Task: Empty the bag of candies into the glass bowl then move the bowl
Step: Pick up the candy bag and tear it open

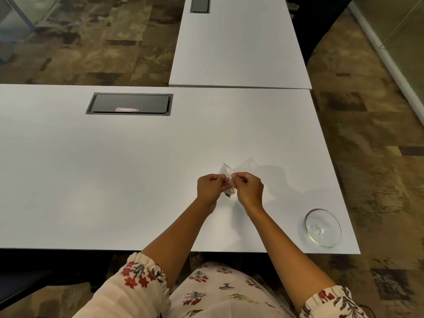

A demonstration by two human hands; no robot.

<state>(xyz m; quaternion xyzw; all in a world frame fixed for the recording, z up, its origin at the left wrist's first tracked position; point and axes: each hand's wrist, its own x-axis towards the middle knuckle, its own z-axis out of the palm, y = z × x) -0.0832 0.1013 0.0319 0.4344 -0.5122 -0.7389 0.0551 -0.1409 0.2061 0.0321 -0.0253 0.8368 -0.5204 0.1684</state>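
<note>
A small clear plastic bag of candies (227, 174) is held above the white table (114, 180), right of centre. My left hand (210, 188) pinches its left side and my right hand (249, 188) pinches its right side, fingers closed on the plastic. A dark candy shows at the bag's bottom, between the hands. The shallow glass bowl (323, 227) stands on the table near the front right corner, apart from both hands. I cannot tell whether anything lies in it.
A dark cable hatch (129, 103) is set into the table at the back left. A second white table (238, 42) adjoins at the back right. The table's right edge and front edge run close to the bowl. Patterned carpet surrounds the tables.
</note>
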